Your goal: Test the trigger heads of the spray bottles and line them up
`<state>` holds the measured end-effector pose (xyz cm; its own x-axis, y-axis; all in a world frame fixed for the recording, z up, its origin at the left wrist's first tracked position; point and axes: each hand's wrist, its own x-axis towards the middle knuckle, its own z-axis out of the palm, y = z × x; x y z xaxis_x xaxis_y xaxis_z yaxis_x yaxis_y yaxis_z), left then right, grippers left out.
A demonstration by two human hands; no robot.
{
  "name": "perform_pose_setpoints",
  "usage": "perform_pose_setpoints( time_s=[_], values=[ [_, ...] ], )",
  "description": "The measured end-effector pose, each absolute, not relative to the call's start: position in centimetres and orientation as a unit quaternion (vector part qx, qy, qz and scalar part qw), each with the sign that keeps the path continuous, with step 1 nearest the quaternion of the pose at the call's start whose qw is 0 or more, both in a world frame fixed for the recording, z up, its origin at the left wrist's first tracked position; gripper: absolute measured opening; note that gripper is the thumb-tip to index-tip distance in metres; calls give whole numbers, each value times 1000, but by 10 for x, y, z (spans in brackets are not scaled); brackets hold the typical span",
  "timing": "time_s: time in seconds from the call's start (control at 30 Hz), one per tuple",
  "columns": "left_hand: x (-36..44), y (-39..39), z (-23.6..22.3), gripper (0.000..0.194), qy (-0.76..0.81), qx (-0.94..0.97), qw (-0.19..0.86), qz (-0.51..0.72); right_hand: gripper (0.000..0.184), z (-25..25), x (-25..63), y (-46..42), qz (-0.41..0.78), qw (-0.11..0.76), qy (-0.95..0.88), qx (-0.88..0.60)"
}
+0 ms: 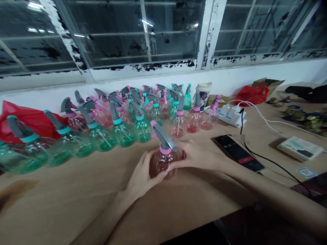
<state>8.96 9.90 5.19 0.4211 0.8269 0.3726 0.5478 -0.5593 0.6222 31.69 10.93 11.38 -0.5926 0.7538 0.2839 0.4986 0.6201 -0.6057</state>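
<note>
A clear pink spray bottle [165,160] with a grey and pink trigger head stands upright between my hands, near the middle of the table. My left hand [143,173] wraps its left side, the thumb across the front. From the other side my right hand [194,156] grips it, thumb also at the front; its other fingers are partly hidden behind the bottle. Just behind stand a pink spray bottle [178,125] and a green spray bottle [143,130], the front of a crowd of several green and pink ones.
A phone [238,153] showing a timer lies right of my hands. Beyond it are a white power strip [231,115] with cables, a white box [300,148] and a red bag [252,95]. A paper cup [203,93] stands by the wall; red plastic [33,119] lies left.
</note>
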Motion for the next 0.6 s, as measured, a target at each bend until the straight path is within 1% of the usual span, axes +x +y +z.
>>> perform_pose_setpoints(
  time_s=[0.13,0.2,0.23,0.3,0.37,0.43,0.5,0.6],
  values=[
    [95,93,45,68,376,833,263,309,54,113,332,106,343,231,-863,-291],
    [97,92,44,71,378,832,272,302,52,117,335,105,349,220,-867,-279],
    [98,92,45,71,382,830,272,301,52,119,335,104,330,228,-869,-290],
    [100,91,47,70,391,827,272,298,57,125,329,99,262,269,-863,-339],
    [101,89,50,70,397,824,276,296,66,128,318,95,202,325,-847,-370],
    [102,88,51,67,400,824,274,292,67,128,303,93,195,379,-833,-353],
    [103,88,50,66,398,825,274,292,55,125,288,92,236,435,-805,-328],
    [103,87,48,73,398,819,292,292,31,121,270,94,321,489,-749,-312]
  ],
)
